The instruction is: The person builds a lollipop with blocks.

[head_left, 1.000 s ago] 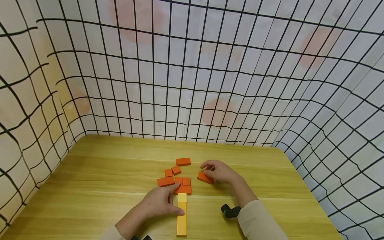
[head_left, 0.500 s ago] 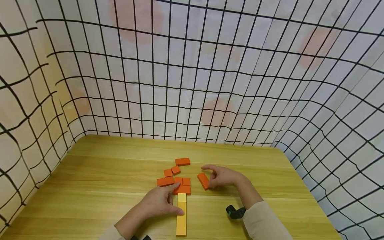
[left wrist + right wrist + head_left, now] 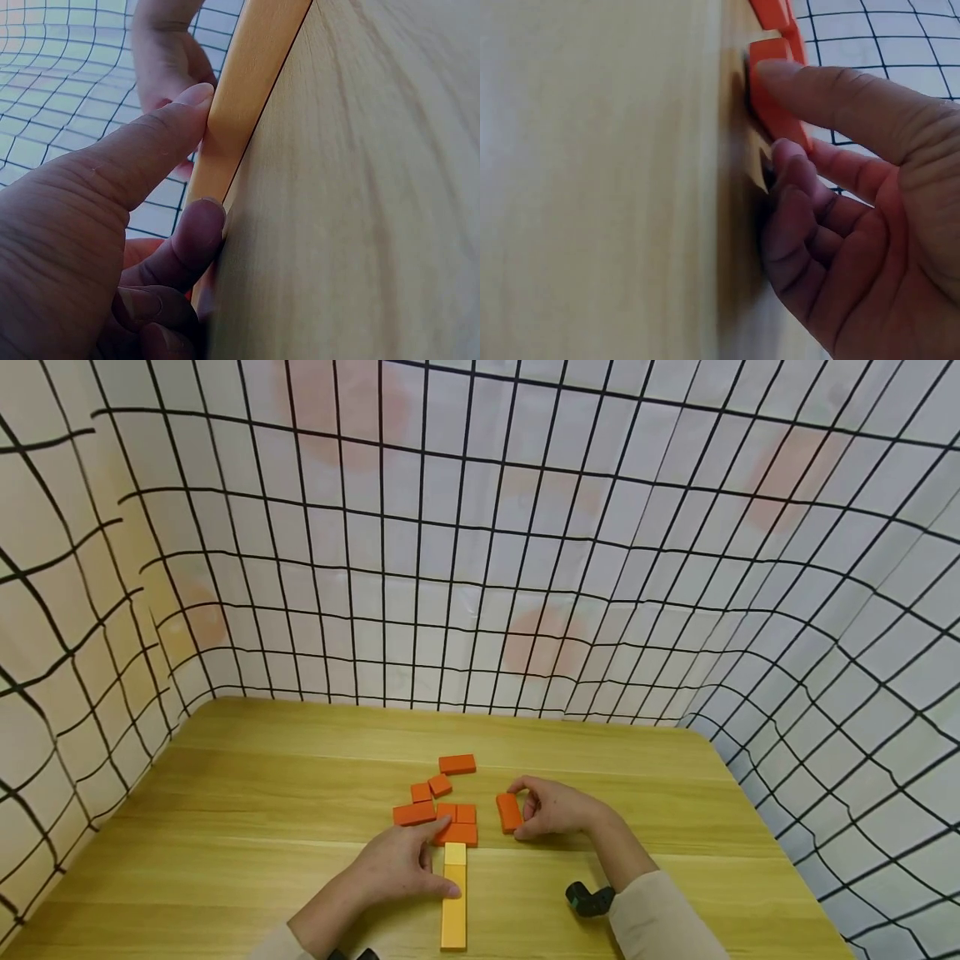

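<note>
My right hand [image 3: 558, 810] pinches an orange-red rectangular wooden block [image 3: 509, 813] by its two ends, thumb at the near end and index finger at the far end. In the right wrist view the thumb lies against this block [image 3: 776, 94]. My left hand [image 3: 397, 864] rests its index fingertip on a cluster of orange-red blocks: two small square ones [image 3: 466, 814] behind a rectangular one [image 3: 465, 837]. Its thumb touches a long yellow-orange block [image 3: 453, 927]. Between that block and the cluster lies a small pale yellow block [image 3: 455, 854].
Left of the cluster lies another orange-red rectangular block [image 3: 414, 813]. Two small square blocks [image 3: 440, 785] and a rectangular block [image 3: 457, 764] lie farther back on the wooden table [image 3: 262, 777]. A black grid on pale cloth [image 3: 465, 568] surrounds the table.
The right-hand block has been turned from slanting sideways to nearly pointing away from me. My right thumb and index finger have closed onto its ends. The left hand has stayed put.
</note>
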The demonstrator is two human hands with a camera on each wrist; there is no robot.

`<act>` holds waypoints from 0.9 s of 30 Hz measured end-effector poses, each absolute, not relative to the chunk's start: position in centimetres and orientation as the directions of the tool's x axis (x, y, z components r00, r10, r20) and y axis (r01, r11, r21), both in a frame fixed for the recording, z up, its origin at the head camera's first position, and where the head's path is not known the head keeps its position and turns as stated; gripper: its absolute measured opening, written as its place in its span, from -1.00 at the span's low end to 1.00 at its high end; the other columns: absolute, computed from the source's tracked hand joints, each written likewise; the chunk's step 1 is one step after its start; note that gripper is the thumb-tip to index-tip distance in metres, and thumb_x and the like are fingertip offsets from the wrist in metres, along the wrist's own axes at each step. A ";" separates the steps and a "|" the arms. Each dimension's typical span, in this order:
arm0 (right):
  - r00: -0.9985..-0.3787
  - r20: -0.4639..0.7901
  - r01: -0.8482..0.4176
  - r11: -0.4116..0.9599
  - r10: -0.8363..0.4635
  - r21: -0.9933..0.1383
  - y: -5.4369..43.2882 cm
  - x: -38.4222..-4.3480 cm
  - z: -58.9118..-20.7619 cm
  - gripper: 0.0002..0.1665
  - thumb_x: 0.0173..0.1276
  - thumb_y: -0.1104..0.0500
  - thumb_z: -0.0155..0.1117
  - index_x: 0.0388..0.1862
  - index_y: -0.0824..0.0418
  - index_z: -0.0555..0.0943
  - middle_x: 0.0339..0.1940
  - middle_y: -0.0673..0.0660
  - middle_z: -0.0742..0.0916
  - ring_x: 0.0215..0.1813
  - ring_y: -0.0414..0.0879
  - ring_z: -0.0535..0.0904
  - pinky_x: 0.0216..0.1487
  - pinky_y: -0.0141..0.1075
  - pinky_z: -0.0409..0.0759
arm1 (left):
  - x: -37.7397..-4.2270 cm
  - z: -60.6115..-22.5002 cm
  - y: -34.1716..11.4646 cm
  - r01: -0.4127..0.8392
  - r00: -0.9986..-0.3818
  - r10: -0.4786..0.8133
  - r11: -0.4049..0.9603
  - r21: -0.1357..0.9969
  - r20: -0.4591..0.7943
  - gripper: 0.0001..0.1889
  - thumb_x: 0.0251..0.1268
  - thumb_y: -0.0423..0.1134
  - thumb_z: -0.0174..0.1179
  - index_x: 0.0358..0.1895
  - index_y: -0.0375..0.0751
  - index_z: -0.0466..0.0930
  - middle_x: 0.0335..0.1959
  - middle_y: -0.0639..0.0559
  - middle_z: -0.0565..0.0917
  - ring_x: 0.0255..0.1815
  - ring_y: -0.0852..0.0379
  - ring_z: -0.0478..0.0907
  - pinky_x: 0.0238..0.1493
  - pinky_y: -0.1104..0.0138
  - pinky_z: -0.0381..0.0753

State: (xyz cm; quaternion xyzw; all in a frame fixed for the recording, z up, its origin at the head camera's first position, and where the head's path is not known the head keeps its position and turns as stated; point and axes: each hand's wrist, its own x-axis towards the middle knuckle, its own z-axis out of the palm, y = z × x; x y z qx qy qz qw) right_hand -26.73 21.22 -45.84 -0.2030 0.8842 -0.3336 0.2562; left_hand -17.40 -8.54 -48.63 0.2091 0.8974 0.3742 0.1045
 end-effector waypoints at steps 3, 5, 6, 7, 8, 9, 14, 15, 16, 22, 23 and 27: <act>-0.802 -0.306 -0.191 0.706 -0.512 -0.682 21.2 -26.9 -46.3 -0.27 0.18 0.08 0.60 0.26 0.15 0.44 -0.36 0.07 0.63 -0.38 -0.11 0.48 -0.32 -0.28 0.46 | -17.4 -48.7 -8.6 0.300 -0.890 0.455 0.632 0.714 -0.028 0.08 -0.09 0.29 0.55 0.53 -0.13 0.36 -0.70 0.30 0.52 -0.67 0.34 0.42 -0.53 0.39 0.38; -0.811 -0.306 -0.181 0.712 -0.498 -0.679 21.1 -26.9 -46.5 -0.26 0.17 0.05 0.60 0.25 0.14 0.43 -0.37 0.06 0.63 -0.39 -0.12 0.47 -0.32 -0.29 0.46 | -17.4 -48.7 -8.6 0.303 -0.890 0.455 0.633 0.713 -0.026 0.09 -0.10 0.30 0.55 0.53 -0.13 0.36 -0.70 0.30 0.52 -0.67 0.34 0.42 -0.53 0.39 0.38; -0.814 -0.305 -0.178 0.713 -0.494 -0.679 21.1 -26.9 -46.5 -0.25 0.17 0.04 0.61 0.25 0.14 0.43 -0.37 0.06 0.63 -0.39 -0.12 0.47 -0.32 -0.29 0.46 | -17.4 -48.8 -8.6 0.304 -0.890 0.455 0.632 0.712 -0.024 0.09 -0.10 0.30 0.55 0.53 -0.13 0.36 -0.70 0.30 0.52 -0.67 0.34 0.42 -0.53 0.39 0.38; -0.817 -0.306 -0.173 0.714 -0.489 -0.679 21.1 -26.8 -46.5 -0.24 0.17 0.04 0.61 0.26 0.14 0.42 -0.37 0.06 0.63 -0.39 -0.12 0.47 -0.32 -0.29 0.46 | -17.4 -48.8 -8.6 0.306 -0.890 0.455 0.633 0.711 -0.022 0.09 -0.10 0.30 0.55 0.53 -0.13 0.36 -0.70 0.31 0.52 -0.67 0.34 0.42 -0.53 0.39 0.38; -0.817 -0.306 -0.171 0.712 -0.489 -0.681 21.0 -26.7 -46.4 -0.23 0.17 0.04 0.61 0.27 0.14 0.41 -0.36 0.07 0.63 -0.39 -0.12 0.47 -0.32 -0.29 0.46 | -17.4 -48.8 -8.6 0.308 -0.890 0.456 0.632 0.711 -0.020 0.09 -0.10 0.30 0.55 0.53 -0.14 0.36 -0.70 0.31 0.52 -0.66 0.34 0.43 -0.53 0.39 0.39; -0.818 -0.307 -0.167 0.711 -0.487 -0.683 21.0 -26.6 -46.4 -0.23 0.17 0.04 0.61 0.28 0.14 0.41 -0.36 0.07 0.62 -0.39 -0.12 0.47 -0.32 -0.29 0.46 | -17.4 -48.8 -8.6 0.310 -0.889 0.457 0.631 0.711 -0.018 0.09 -0.10 0.30 0.55 0.53 -0.14 0.36 -0.70 0.31 0.52 -0.66 0.34 0.43 -0.53 0.39 0.39; -0.821 -0.298 -0.172 0.708 -0.487 -0.685 20.9 -26.4 -46.4 -0.25 0.18 0.05 0.60 0.26 0.13 0.41 -0.36 0.06 0.61 -0.39 -0.13 0.46 -0.33 -0.30 0.46 | -17.5 -48.8 -8.7 0.307 -0.889 0.457 0.630 0.713 -0.020 0.10 -0.10 0.30 0.55 0.53 -0.14 0.35 -0.70 0.31 0.53 -0.66 0.34 0.44 -0.53 0.39 0.40; -0.821 -0.293 -0.177 0.708 -0.489 -0.684 20.9 -26.4 -46.4 -0.26 0.19 0.05 0.60 0.25 0.13 0.41 -0.36 0.06 0.61 -0.39 -0.13 0.46 -0.34 -0.30 0.45 | -17.5 -48.8 -8.7 0.307 -0.890 0.456 0.630 0.713 -0.021 0.10 -0.10 0.30 0.55 0.53 -0.14 0.35 -0.70 0.30 0.53 -0.66 0.34 0.44 -0.53 0.39 0.40; -0.821 -0.288 -0.187 0.709 -0.493 -0.680 20.8 -26.3 -46.5 -0.27 0.19 0.04 0.59 0.25 0.13 0.42 -0.37 0.05 0.61 -0.39 -0.13 0.46 -0.34 -0.31 0.45 | -17.5 -48.8 -8.7 0.305 -0.890 0.456 0.630 0.714 -0.022 0.10 -0.10 0.30 0.55 0.53 -0.14 0.35 -0.70 0.30 0.53 -0.66 0.34 0.44 -0.53 0.39 0.40; -0.820 -0.260 -0.228 0.708 -0.510 -0.668 20.4 -26.3 -46.6 -0.29 0.22 0.00 0.58 0.25 0.11 0.44 -0.34 0.04 0.61 -0.38 -0.13 0.47 -0.32 -0.30 0.48 | -17.5 -48.9 -8.6 0.301 -0.891 0.453 0.633 0.713 -0.026 0.09 -0.10 0.30 0.55 0.53 -0.11 0.36 -0.71 0.29 0.50 -0.67 0.33 0.42 -0.55 0.39 0.37; -0.821 -0.256 -0.230 0.705 -0.511 -0.671 20.3 -26.3 -46.6 -0.29 0.22 -0.01 0.57 0.26 0.10 0.44 -0.33 0.04 0.62 -0.37 -0.13 0.48 -0.32 -0.29 0.49 | -17.5 -48.9 -8.6 0.300 -0.891 0.452 0.633 0.714 -0.026 0.09 -0.10 0.31 0.55 0.53 -0.11 0.36 -0.71 0.29 0.50 -0.67 0.33 0.41 -0.55 0.39 0.37; -0.826 -0.227 -0.243 0.690 -0.515 -0.681 19.8 -26.2 -46.6 -0.27 0.24 -0.04 0.56 0.32 0.05 0.44 -0.28 0.04 0.63 -0.35 -0.13 0.51 -0.29 -0.28 0.53 | -17.4 -48.8 -8.6 0.295 -0.892 0.451 0.633 0.716 -0.031 0.09 -0.10 0.31 0.54 0.53 -0.12 0.36 -0.71 0.29 0.50 -0.67 0.32 0.41 -0.56 0.38 0.36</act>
